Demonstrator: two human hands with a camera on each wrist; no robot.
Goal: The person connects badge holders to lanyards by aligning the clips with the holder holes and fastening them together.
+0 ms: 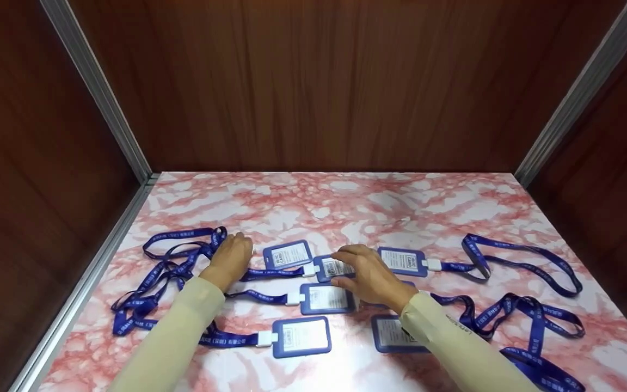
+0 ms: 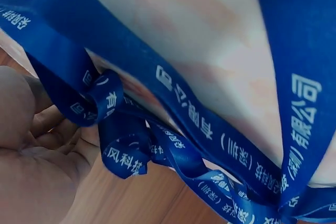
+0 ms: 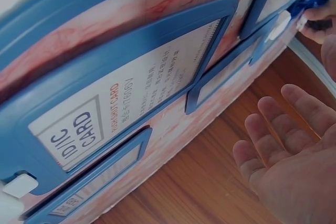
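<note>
My left hand (image 1: 231,260) is over the tangled blue lanyards (image 1: 174,260) at the left. Its curled fingers (image 2: 55,129) hold a lanyard (image 2: 79,95) with white lettering; the exact grip is partly hidden. Toward the middle, my right hand (image 1: 370,276) hovers with its fingers apart and holds nothing. In the right wrist view its fingers (image 3: 273,129) are extended. Beneath and around it lie blue-framed badge holders: one just left (image 1: 324,267), partly covered by the fingers, one nearer (image 1: 327,299), and one at the right (image 1: 400,261).
Another badge holder (image 1: 287,255) lies at the back left, one (image 1: 302,337) at the front, and one (image 1: 395,333) beside the right sleeve. More lanyards (image 1: 536,267) spread on the right. Wood-grain panels (image 1: 313,87) enclose the red-and-white marbled table (image 1: 346,207).
</note>
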